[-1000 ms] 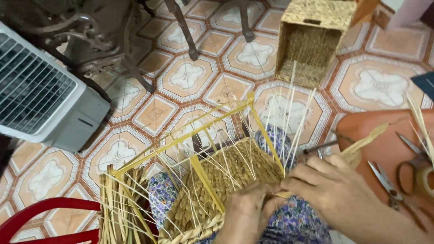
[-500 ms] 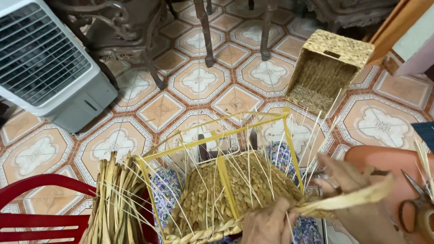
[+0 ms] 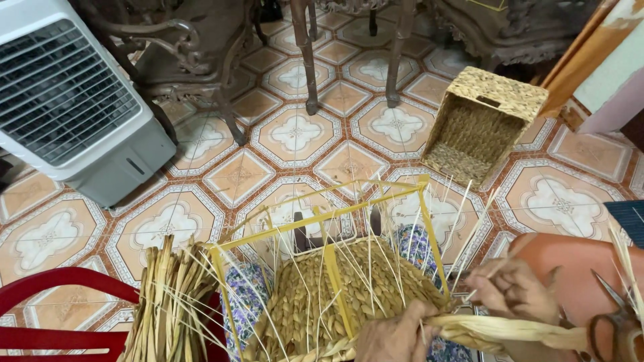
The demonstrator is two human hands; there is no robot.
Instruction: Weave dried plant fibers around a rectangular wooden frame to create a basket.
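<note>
A half-woven basket [image 3: 349,295] sits on a yellow frame [image 3: 322,221] in the person's lap; its floor is woven, its uprights bare. The left hand [image 3: 392,335] presses its rim, and the right hand [image 3: 513,291] pinches a thick strand [image 3: 510,330].

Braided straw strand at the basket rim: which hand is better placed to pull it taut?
Probably the right hand: it sits along the strand leading off to the right, while the left hand rests against the half-woven basket rim.
</note>
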